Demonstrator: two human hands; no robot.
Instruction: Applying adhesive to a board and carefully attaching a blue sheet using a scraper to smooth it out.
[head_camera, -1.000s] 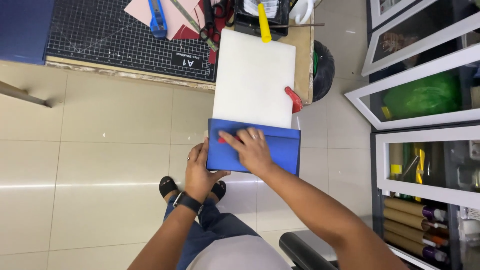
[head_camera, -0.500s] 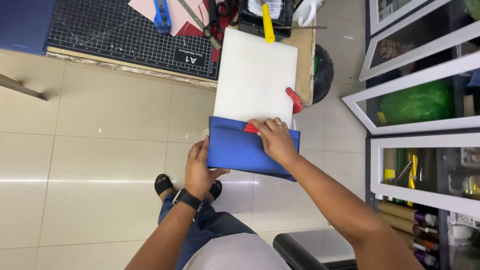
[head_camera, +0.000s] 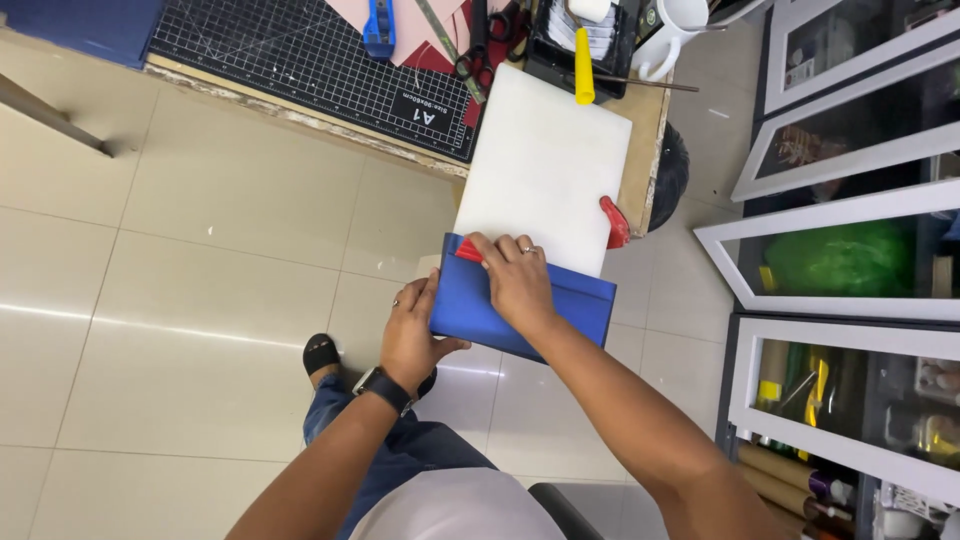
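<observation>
Blue sheet material hangs folded over the near edge of a white board, which lies on the counter and overhangs it toward the person. The fold line runs left to right across the view, along the board's short edge; the board's long axis runs away from the person.

Right hand lies flat on the blue sheet at the fold, fingers extended and pressing a small red tool against the board edge; it is neither clenched nor clear of the work. The tool sits at the left end of the fold, so the untreated length of the fold lies to the right of that hand.

Left hand grips the left edge of the blue sheet, thumb under and fingers curled on top, just beside the right hand and below it.

A red-handled item rests at the board's right edge. Farther along the counter are a black gridded cutting mat, a yellow-handled tool and scissors. Glass-fronted cabinets stand to the right.
</observation>
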